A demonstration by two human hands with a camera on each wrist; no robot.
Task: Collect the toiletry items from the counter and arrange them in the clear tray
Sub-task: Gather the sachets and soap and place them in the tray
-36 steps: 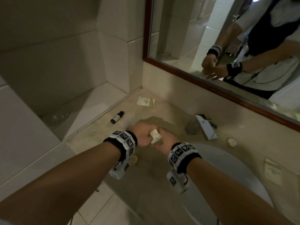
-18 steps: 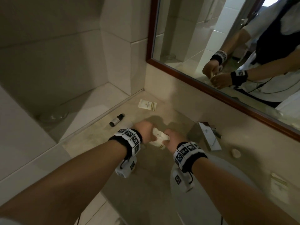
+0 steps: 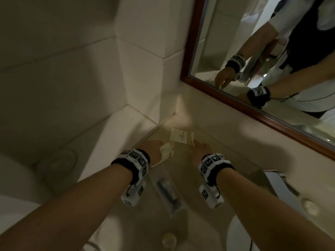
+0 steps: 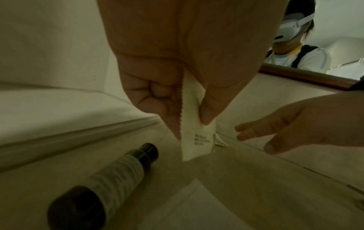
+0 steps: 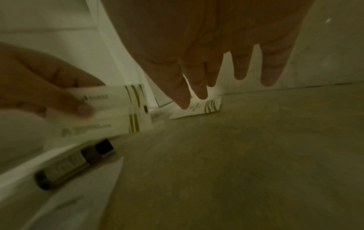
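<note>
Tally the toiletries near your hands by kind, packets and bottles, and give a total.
White packets: 2, one packet pinched in the left hand (it may hide another behind it), one counter packet lying flat by the right hand.
Dark-capped bottle: 1, lying on its side.
Total: 3.

Dim, greenish light is washing all views. A brighter patch is glowing on the counter (image 3: 183,122) corner under the mirror (image 3: 253,51). Motion blur is smearing the head and right wrist views; wide-angle distortion is bending edges.
</note>
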